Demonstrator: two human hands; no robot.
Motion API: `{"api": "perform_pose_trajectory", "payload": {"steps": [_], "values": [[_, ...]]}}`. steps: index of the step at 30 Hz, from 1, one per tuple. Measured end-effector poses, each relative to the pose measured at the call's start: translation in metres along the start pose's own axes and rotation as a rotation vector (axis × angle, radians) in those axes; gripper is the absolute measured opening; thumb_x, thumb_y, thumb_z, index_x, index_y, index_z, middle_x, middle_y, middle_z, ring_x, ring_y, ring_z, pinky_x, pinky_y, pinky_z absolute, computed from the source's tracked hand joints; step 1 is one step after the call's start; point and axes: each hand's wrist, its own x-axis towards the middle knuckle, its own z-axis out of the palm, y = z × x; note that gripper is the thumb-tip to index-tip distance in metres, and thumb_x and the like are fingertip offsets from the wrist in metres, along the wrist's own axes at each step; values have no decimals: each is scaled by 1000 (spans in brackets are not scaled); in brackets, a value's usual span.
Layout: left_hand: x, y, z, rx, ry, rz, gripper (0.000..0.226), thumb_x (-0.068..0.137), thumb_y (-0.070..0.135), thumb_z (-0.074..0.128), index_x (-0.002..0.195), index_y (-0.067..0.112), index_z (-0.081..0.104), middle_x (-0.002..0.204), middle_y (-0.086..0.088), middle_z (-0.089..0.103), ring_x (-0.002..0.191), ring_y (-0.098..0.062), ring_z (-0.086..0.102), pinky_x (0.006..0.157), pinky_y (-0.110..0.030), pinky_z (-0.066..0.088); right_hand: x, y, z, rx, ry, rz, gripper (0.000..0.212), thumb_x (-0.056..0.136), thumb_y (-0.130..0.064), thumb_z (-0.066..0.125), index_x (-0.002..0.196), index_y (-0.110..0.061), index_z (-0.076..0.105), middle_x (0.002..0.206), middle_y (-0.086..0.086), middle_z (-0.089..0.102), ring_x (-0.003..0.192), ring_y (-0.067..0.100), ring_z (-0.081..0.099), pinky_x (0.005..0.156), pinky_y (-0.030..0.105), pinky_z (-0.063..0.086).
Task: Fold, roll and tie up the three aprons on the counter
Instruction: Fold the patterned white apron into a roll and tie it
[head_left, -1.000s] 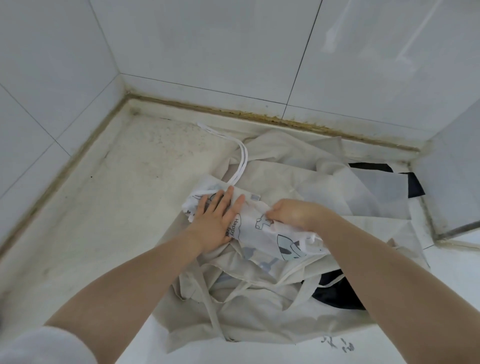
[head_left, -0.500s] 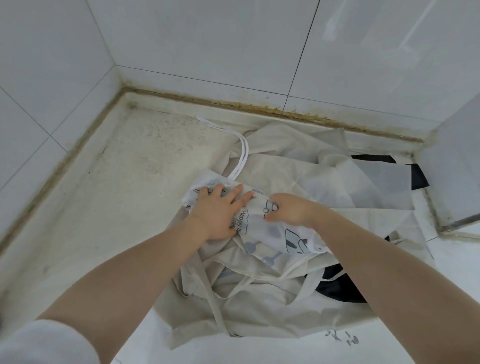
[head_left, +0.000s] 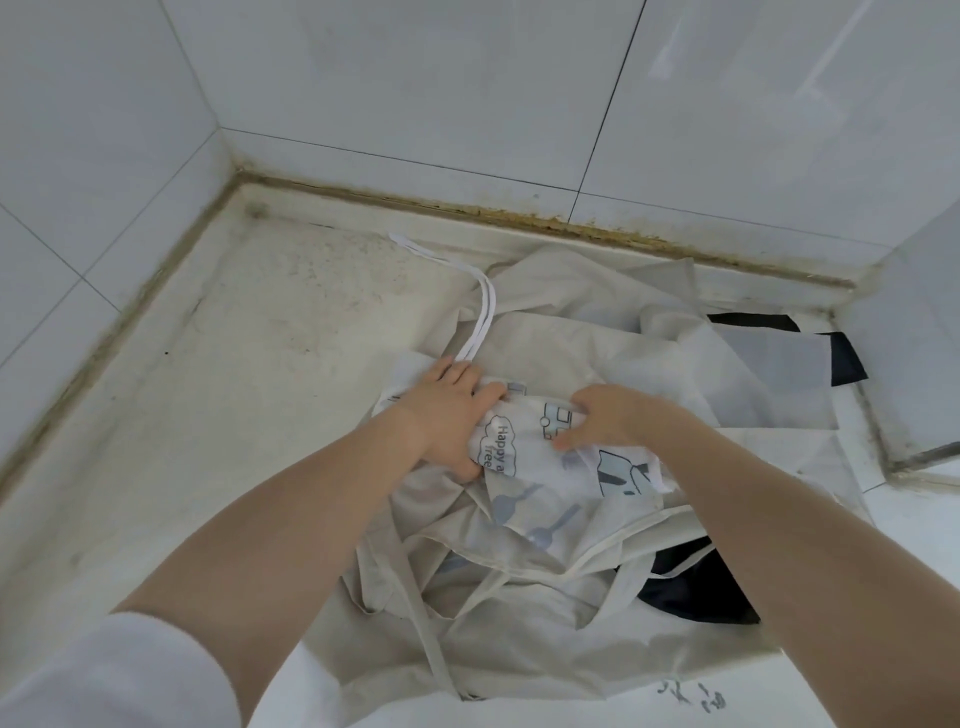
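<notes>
White printed apron (head_left: 524, 452) sat atop the beige pile; left hand (head_left: 447, 410) and right hand (head_left: 602, 418) both gripped it, apparently gathering it for rolling.

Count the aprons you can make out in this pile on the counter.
3. The printed white apron lies on top under both hands. The beige apron spreads beneath it. The black apron peeks out at the right, mostly hidden; more could be buried.
</notes>
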Motion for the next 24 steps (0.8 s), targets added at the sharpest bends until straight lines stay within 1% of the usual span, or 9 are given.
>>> {"api": "perform_pose_trajectory", "payload": {"steps": [3,7,11,14,16,19,21,23,24], "values": [[2,-1,-5,14,41,39,112,56,60,69,144,26,10,133,-8,35,131,-27,29,116,-40,10,-8,8,-4,23,-82,51,48,78,-54,65,107,-16,60,102,1,64,92,21,61,79,30,44],[0,0,-6,30,66,31,120,55,59,71,146,26,0,133,-9,33,132,-27,26,116,-43,5,-13,17,-11,67,-76,31,40,74,-50,70,98,-20,62,94,-1,66,88,20,63,83,33,47],[-6,-9,-15,-106,147,11,124,56,57,74,149,19,0,141,-9,26,135,-26,19,117,-38,3,-18,18,-25,208,-55,-49,27,74,-38,74,93,-21,65,86,-1,71,82,20,68,82,36,53],[-16,-17,-39,-338,284,-14,117,58,40,79,148,17,8,137,-7,30,130,-26,22,112,-33,12,-21,12,-34,348,4,-108,24,84,-18,65,107,-11,65,95,3,71,92,23,66,92,39,50],[-24,-21,-57,-538,394,4,112,58,29,80,147,19,12,131,-6,32,127,-24,26,110,-35,22,-23,7,-39,577,28,-167,28,88,-6,59,116,-11,61,98,8,70,96,24,64,96,42,48],[-35,-16,-77,-783,496,76,109,54,30,78,138,41,9,123,11,30,124,-18,30,103,-30,31,-31,-1,-50,1038,-62,-204,35,91,2,50,122,-13,56,100,20,67,85,22,67,86,39,53],[-38,-5,-88,-977,528,136,105,53,37,75,131,49,6,124,14,26,124,-17,37,99,-23,36,-34,-8,-54,1144,-117,-239,36,87,-2,54,122,-7,56,101,16,67,83,23,69,85,39,54],[-35,9,-92,-1120,560,228,104,59,34,74,135,42,3,132,0,26,127,-19,40,100,-25,41,-36,-17,-55,1234,-212,-293,49,74,-9,66,121,-2,59,109,18,67,95,29,67,93,45,51],[-34,16,-93,-1160,571,266,103,62,31,73,136,38,2,135,-2,25,128,-17,40,101,-24,42,-39,-24,-57,1281,-286,-330,52,66,-10,72,116,0,63,110,19,67,95,30,68,90,43,54]]}}
